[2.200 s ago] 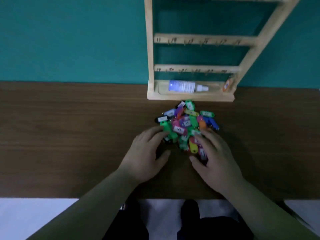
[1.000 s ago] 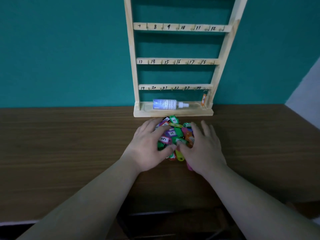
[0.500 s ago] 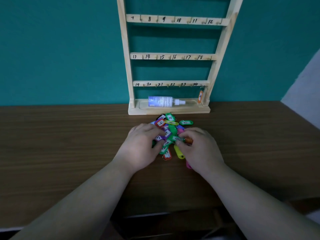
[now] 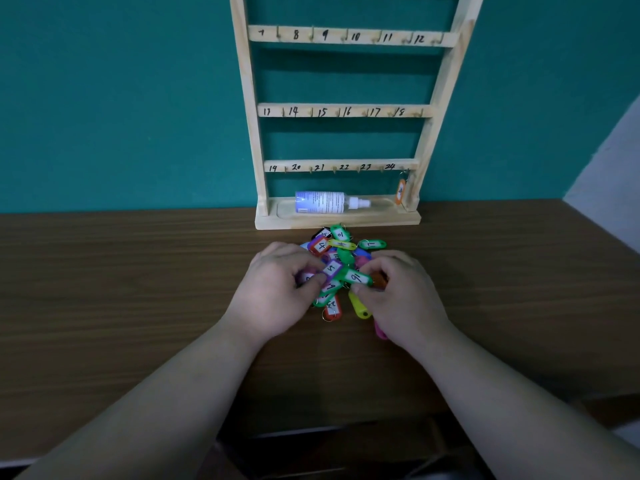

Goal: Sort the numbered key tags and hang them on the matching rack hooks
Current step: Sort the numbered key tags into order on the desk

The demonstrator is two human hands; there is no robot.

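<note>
The heap of coloured plastic key tags (image 4: 341,252) lies on the table just in front of the rack's base, between the two hands. On top of it, a green plastic tag (image 4: 356,277) with a white label reading 16 or 91 is pinched at its right end by the right hand (image 4: 401,299), thumb below and curled forefinger above. Touching that tag's left end is a purple plastic tag (image 4: 331,268) marked 5. The left hand (image 4: 273,296) has its fingers curled in, with thumb and forefinger closed on the purple tag's left end. A red tag (image 4: 333,309) and a yellow-green tag (image 4: 358,308) stick out of the heap towards the person, in the gap between the thumbs. A pink tag (image 4: 380,332) peeks from under the right wrist.

The brown wood-grain table (image 4: 138,289) carries a pale wooden rack (image 4: 254,133), which stands upright against the teal wall (image 4: 121,98). The rack's three visible rails are inked 7–12, 13–18 and 19–24. An orange tag (image 4: 400,191) hangs at the right end of the lowest rail, by 24. A white spray bottle (image 4: 320,201) lies on its side in the rack's base tray. A paler wall (image 4: 609,188) shows at far right.
</note>
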